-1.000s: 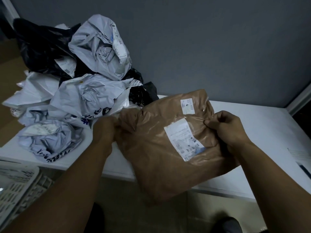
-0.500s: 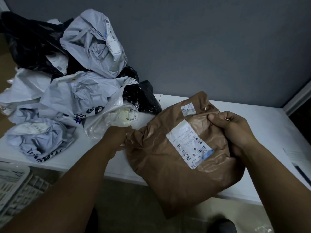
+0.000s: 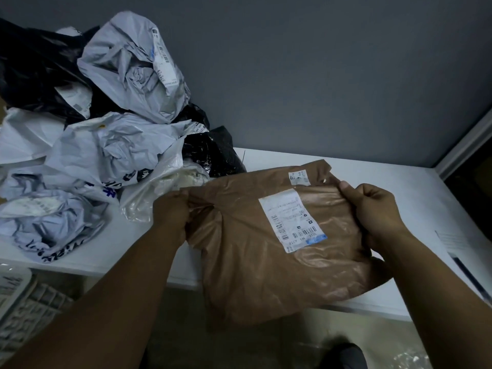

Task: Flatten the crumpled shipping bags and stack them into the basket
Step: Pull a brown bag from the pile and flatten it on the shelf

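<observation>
Grey wall (image 3: 319, 75) and a white desk (image 3: 279, 158) frame the scene as you pull a brown shipping bag (image 3: 261, 267) taut between both hands. Your left hand (image 3: 170, 211) pinches the bag's left edge in curled fingers. Your right hand (image 3: 372, 209) grips its upper right edge, thumb on top. Compared with half a second ago, the hands stand farther apart and the bag's top edge runs straighter, with its white address label (image 3: 291, 219) lying flatter and facing up. That suggests the flattening of this bag is under way but not finished: creases show across its lower half, which hangs over the desk's near edge. Left of the brown bag, a heap of crumpled grey, white and black bags (image 3: 114, 145) waits on the desk, so most of the task appears to lie ahead. Below and far left of the brown bag, the white slatted basket (image 3: 24, 310) sits beside the desk with only its corner in view. Whether anything lies in it cannot be told.
</observation>
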Tool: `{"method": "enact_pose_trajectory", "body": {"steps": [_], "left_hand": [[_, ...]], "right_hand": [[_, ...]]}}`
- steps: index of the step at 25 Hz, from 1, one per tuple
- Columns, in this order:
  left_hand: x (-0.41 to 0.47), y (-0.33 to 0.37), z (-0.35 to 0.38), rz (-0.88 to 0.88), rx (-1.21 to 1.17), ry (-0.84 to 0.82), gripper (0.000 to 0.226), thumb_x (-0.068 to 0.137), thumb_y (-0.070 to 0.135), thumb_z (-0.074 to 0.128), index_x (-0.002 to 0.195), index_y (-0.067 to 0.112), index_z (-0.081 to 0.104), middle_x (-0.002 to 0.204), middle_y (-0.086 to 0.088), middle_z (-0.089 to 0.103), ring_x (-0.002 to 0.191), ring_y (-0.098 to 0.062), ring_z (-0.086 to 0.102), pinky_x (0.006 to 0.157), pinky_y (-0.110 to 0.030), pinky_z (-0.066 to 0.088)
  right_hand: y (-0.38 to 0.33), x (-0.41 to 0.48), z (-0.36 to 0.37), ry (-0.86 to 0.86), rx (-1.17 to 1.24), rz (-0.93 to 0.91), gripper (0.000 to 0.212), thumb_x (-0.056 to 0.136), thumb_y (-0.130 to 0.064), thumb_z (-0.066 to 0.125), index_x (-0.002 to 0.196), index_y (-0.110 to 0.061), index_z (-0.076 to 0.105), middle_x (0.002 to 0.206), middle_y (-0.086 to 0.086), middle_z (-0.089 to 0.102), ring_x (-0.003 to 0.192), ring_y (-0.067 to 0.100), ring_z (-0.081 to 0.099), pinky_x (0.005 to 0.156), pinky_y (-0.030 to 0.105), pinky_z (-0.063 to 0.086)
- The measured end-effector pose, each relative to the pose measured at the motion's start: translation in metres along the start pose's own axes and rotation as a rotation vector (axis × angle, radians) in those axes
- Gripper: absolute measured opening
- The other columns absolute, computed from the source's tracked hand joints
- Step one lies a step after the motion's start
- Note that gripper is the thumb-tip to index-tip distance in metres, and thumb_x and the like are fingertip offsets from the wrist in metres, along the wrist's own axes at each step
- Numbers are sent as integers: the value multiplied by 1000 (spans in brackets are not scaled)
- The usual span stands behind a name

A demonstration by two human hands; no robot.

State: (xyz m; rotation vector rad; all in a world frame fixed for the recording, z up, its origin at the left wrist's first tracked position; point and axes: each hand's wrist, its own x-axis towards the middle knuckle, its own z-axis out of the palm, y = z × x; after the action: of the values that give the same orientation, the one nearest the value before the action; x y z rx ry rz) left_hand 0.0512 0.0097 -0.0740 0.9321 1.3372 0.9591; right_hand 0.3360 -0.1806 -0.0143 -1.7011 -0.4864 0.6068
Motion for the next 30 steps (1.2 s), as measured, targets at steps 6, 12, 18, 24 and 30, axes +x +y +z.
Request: {"method": "enact_pose_trajectory", "body": {"steps": [6,12,18,24,30], "left_hand": [[5,-2,7,85,-7,82,26,98,28,48,107,16,70,108,-12,71,101,-33,67,91,-53,55],[-2,19,14,202,-97,-115,24,99,29,55,113,15,69,107,-5,72,94,-22,69,81,-38,57],[-23,9,29,-260,271,-349,40,80,49,74,107,21,65,101,-5,64,96,-21,62,91,-41,52],[-38,-14,60,27,551,-318,27,74,23,76,86,0,68,79,-16,61,78,-24,60,68,-35,45],[-75,-41,93,224,866,-484,65,72,47,59,133,28,51,133,1,59,118,-26,57,98,-40,49]], "right_hand": [[10,5,-4,41,-75,-3,44,85,-38,78,71,-5,52,67,16,48,63,26,47,56,31,45],[11,0,-24,-324,-31,154,26,95,-23,67,101,2,73,103,21,75,97,40,71,89,48,59],[23,12,-31,14,223,181,20,99,-16,61,106,2,68,98,18,74,87,34,72,73,40,61],[56,20,-42,328,104,367,15,99,-11,53,109,-6,63,110,17,68,84,33,65,55,32,53],[52,-11,-39,-234,-525,583,52,97,-50,58,106,2,60,74,22,68,54,33,68,48,31,55]]}}
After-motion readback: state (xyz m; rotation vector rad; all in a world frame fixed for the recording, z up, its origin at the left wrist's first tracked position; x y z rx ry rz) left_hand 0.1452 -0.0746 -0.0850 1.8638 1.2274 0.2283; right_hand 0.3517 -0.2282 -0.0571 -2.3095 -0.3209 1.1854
